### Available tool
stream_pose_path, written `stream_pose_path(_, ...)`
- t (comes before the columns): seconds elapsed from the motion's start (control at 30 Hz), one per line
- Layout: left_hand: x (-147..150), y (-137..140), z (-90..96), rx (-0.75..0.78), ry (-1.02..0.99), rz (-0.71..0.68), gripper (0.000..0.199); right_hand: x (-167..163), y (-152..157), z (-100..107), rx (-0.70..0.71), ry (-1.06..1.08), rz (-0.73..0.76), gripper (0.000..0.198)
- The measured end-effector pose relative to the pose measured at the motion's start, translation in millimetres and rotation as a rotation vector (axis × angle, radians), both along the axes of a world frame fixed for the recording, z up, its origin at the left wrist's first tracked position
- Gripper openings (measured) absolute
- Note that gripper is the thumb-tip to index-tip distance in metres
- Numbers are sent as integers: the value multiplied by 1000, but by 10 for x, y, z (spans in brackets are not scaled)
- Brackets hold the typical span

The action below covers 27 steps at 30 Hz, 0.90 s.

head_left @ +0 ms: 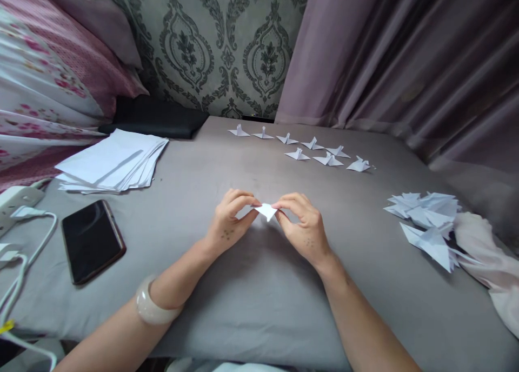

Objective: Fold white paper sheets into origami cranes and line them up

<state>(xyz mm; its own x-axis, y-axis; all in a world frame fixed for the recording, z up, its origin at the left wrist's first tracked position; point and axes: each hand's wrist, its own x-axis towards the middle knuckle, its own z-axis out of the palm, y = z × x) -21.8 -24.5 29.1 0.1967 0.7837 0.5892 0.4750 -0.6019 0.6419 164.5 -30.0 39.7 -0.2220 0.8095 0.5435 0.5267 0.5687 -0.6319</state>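
Note:
A small white folded paper bird (266, 211) is held between my two hands, just above the grey cloth. My left hand (233, 218) pinches its left tip between thumb and fingers. On the other side, my right hand (302, 223) pinches the right tip the same way. The paper spreads wide between them, with a small point facing down toward me. Farther back stand several finished paper birds in two rows, among them a front-row bird (327, 159) with its wings spread.
A stack of white paper sheets (109, 164) lies at the left, near a black flat case (158, 118). Closer in are a phone (93, 242) and a white power strip (18, 201) with cables. A pile of folded papers (430, 215) sits at the right beside pale fabric (486, 258).

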Motion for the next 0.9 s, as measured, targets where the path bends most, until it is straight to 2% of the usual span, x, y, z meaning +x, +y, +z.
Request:
stream_pose_path(0.07,-26,18,-46,181,186,74,11,-6,1,-57,162,-174,-64,17)
stream_pose_path(0.13,-46,35,-99,253,384,82,15,-12,0,-115,222,-370,-71,19)
stream_pose_path(0.2,-54,44,-150,217,552,28,18,-16,-5,-163,194,-535,-34,20)
stream_pose_path(0.27,-52,42,-191,100,627,-55,20,-13,-13,-193,101,-621,8,21)
stream_pose_path(0.33,-53,34,-213,-55,592,-108,20,-4,-20,-202,-28,-614,35,21)
stream_pose_path(0.43,-71,26,-202,-277,454,-107,18,11,-19,-190,-229,-491,32,18)
stream_pose_path(0.57,-94,37,-133,-456,330,-53,18,8,23,-200,-416,-299,-13,17)
stream_pose_path(0.7,-81,57,-93,-568,261,2,24,-24,71,-246,-504,-170,-55,20)
stream_pose_path(0.9,-66,85,-140,-636,210,57,22,-85,104,-278,-500,-135,-137,19)
